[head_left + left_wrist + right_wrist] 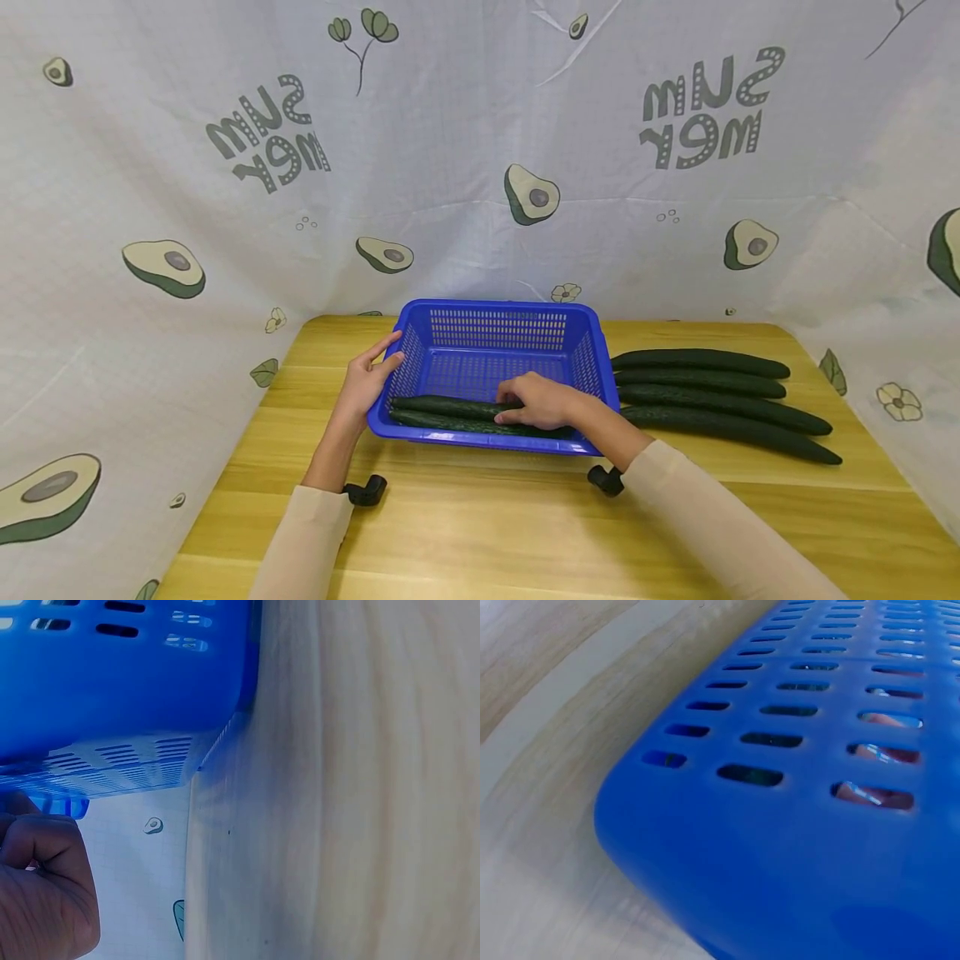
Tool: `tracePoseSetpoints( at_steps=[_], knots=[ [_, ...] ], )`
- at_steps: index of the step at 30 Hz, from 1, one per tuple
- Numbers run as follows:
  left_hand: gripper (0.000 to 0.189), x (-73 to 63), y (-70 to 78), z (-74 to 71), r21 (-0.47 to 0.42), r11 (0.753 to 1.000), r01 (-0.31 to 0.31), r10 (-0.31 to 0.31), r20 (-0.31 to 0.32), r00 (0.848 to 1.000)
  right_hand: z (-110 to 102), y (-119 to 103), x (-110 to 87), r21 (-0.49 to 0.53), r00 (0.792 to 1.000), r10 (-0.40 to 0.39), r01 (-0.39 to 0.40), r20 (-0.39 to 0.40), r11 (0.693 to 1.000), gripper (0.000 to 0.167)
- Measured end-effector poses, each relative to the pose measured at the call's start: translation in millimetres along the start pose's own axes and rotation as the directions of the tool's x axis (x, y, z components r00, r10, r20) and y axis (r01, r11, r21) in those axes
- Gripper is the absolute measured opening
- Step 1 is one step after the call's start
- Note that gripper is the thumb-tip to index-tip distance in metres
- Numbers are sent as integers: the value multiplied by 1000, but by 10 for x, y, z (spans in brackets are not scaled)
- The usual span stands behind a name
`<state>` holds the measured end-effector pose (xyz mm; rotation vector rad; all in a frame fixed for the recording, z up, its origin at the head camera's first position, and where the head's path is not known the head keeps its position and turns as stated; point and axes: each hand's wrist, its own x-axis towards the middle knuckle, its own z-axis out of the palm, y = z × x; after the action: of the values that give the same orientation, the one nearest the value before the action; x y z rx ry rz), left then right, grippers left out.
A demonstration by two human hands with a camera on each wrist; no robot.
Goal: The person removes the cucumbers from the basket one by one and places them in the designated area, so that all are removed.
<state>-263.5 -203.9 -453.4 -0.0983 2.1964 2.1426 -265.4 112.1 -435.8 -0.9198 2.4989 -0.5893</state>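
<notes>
A blue slotted basket (495, 304) stands on the wooden table, with two dark green cucumbers lying side by side along its near wall: a rear cucumber (438, 405) and a front cucumber (450, 423). My left hand (363, 387) grips the basket's left rim, thumb on top; the left wrist view shows the hand (49, 889) with bent fingers by the rim. Inside the basket, my right hand (543, 402) holds the rear cucumber near its right part, fingers behind and thumb in front. In the right wrist view the basket wall (742, 847) hides most of that hand.
Several long cucumbers (705, 402) lie in a row on the table right of the basket, their left ends close to its wall. A white curtain (450, 150) printed with avocados rises behind the wooden table (465, 533). Black wrist cameras (365, 492) sit at both sleeves.
</notes>
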Motion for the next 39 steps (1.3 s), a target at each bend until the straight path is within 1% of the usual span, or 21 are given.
tracePoseSetpoints(
  at_steps=[4,8,14,19,25,30,34,37,39],
  knots=[
    [48,5,-11,-2,-4,1000,-1,1,-2,1000,9,0,-5,20,999,-35,35,-21,999,43],
    [48,10,-18,-4,-9,1000,-1,1,-6,1000,6,-2,-22,30,997,-64,65,-34,997,42],
    [48,13,-13,-21,-22,1000,14,-13,8,1000,-30,-18,-49,51,992,-68,74,-104,996,38],
    [48,10,-12,-28,-27,999,24,-24,17,1000,-72,-24,-86,47,983,-94,103,-159,994,41],
    [48,18,-21,-30,-38,999,9,-8,31,999,-139,-42,-176,87,973,-78,98,-218,991,45],
    [49,21,-18,-25,-28,1000,1,0,33,999,-235,-84,-245,91,961,-74,102,-265,991,45],
    [49,17,-22,-19,-22,1000,-5,5,27,1000,-329,-151,-307,109,950,-69,107,-303,988,45],
    [48,10,-23,-13,-18,1000,-6,6,11,1000,-390,-185,-362,119,945,-59,102,-323,988,45],
    [48,8,-22,-12,-15,1000,-5,5,2,1000,-425,-196,-402,111,940,-61,104,-336,988,46]
  ],
)
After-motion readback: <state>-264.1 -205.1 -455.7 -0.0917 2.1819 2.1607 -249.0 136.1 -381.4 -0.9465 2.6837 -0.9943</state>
